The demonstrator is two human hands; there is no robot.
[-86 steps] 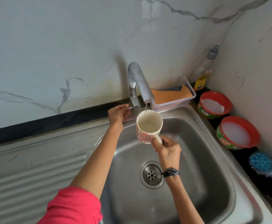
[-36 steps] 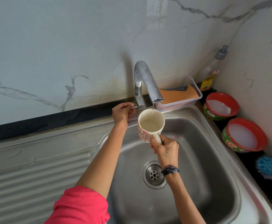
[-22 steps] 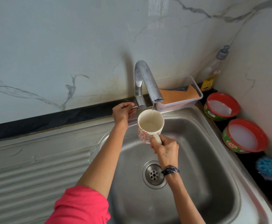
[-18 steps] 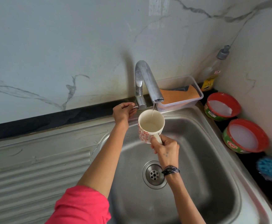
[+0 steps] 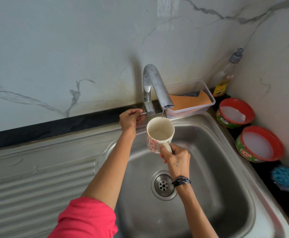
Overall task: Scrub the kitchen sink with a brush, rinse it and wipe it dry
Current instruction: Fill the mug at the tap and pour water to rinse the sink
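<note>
The steel sink (image 5: 226, 169) has a round drain (image 5: 163, 185) in its basin. My right hand (image 5: 175, 156) grips the handle of a white mug (image 5: 159, 134) with a red pattern, held upright under the tap spout (image 5: 157, 85). A thin stream of water runs from the spout into the mug, which is partly full. My left hand (image 5: 130, 118) is closed on the tap lever at the base of the tap. A blue brush (image 5: 287, 177) lies on the dark counter at the right edge.
A clear plastic tub (image 5: 207, 103) with an orange cloth stands behind the sink. Two red-rimmed round soap tubs (image 5: 234, 113) (image 5: 259, 144) and a pump bottle (image 5: 226, 78) sit along the right wall. A ribbed steel drainboard (image 5: 37, 177) lies to the left.
Hardly anything has moved. The mug stays under the thin stream and the water level in it has risen a little.
</note>
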